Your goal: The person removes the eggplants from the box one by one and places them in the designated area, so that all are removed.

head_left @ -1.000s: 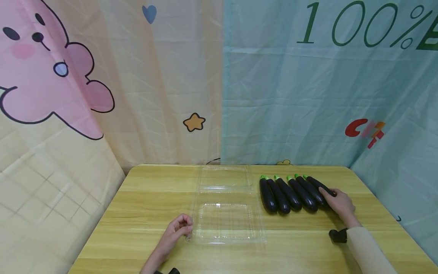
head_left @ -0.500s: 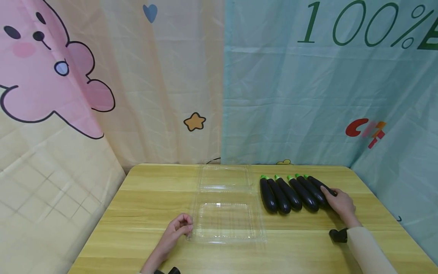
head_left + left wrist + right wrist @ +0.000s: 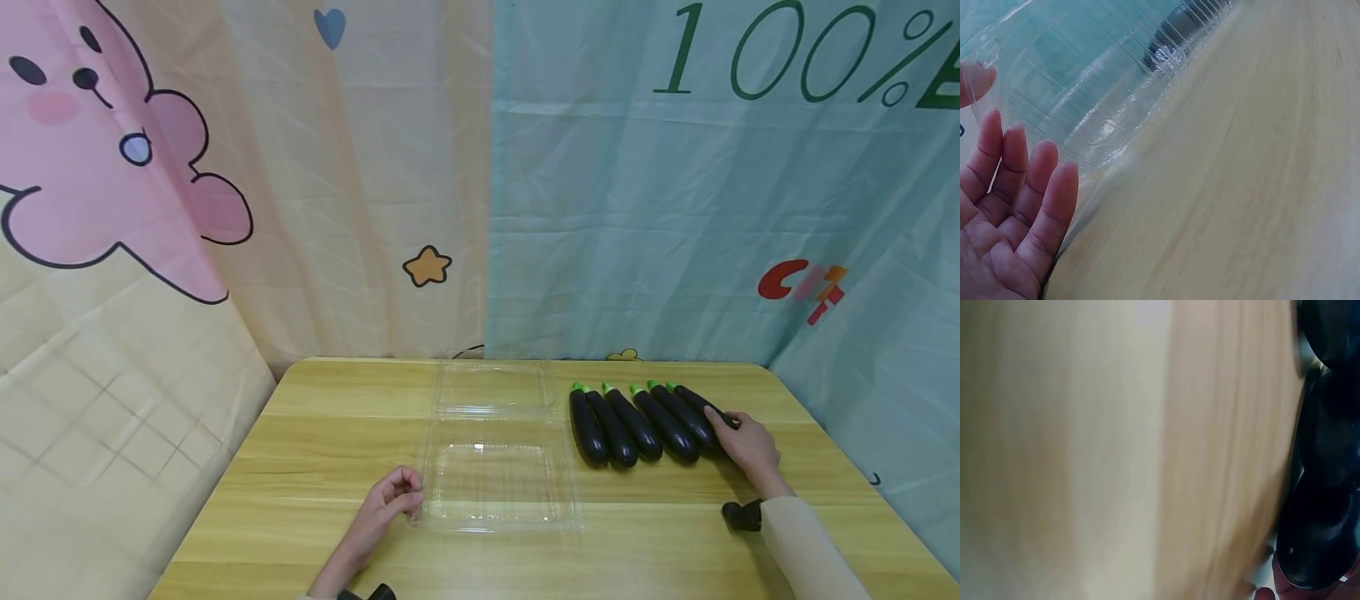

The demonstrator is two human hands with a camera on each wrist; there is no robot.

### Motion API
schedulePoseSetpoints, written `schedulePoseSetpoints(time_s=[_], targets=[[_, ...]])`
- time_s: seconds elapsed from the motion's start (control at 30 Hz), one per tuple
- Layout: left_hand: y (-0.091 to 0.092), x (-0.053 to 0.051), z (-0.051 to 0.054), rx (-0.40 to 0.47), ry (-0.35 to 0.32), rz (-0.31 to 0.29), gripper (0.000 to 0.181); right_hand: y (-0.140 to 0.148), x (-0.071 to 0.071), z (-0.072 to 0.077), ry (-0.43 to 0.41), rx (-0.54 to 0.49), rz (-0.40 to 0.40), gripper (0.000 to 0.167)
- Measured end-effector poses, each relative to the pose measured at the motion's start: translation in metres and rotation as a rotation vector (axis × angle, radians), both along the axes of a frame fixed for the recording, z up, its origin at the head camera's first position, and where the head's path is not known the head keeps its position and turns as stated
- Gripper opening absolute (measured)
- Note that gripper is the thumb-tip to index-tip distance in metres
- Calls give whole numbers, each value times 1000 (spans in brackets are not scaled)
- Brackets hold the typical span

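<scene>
A clear plastic clamshell container (image 3: 495,487) lies opened flat on the table, its lid (image 3: 495,389) toward the back. At its near left edge my left hand (image 3: 381,508) pinches the rim. In the left wrist view the thumb (image 3: 979,81) is on the rim's other side from the fingers (image 3: 1047,206). Several dark purple eggplants with green stem ends lie in a row right of the container. My right hand (image 3: 752,450) grips the lower end of the rightmost eggplant (image 3: 697,400). In the right wrist view, fingertips (image 3: 1282,584) show beside a dark eggplant (image 3: 1316,550).
Nearest the container is the leftmost eggplant (image 3: 588,429). The wooden table (image 3: 330,433) ends at the back against a beige curtain (image 3: 405,167) and a teal curtain (image 3: 637,208). A black device (image 3: 742,517) sits on the right wrist.
</scene>
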State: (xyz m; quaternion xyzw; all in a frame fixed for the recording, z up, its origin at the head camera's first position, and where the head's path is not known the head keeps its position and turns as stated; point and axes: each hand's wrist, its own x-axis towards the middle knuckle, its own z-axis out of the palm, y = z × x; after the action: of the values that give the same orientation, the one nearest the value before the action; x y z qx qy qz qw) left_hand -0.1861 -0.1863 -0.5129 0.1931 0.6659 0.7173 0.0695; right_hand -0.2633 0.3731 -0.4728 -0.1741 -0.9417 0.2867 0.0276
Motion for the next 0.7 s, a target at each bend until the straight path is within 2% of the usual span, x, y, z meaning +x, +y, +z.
schedulePoseSetpoints(time_s=[0.23,0.37,0.47,0.53,0.7], targets=[[1,1,1,-30,12,7,21,3,4,0,7,16,13,83],[-1,-1,4,-68,-10,48,22,2,4,1,24,7,46,84],[0,-2,5,-68,-46,119,23,0,4,4,56,1,62,84],[2,-2,6,-47,-79,175,24,-3,3,6,94,-6,40,83],[5,-6,9,39,-196,335,26,-12,3,12,294,-13,-62,73]])
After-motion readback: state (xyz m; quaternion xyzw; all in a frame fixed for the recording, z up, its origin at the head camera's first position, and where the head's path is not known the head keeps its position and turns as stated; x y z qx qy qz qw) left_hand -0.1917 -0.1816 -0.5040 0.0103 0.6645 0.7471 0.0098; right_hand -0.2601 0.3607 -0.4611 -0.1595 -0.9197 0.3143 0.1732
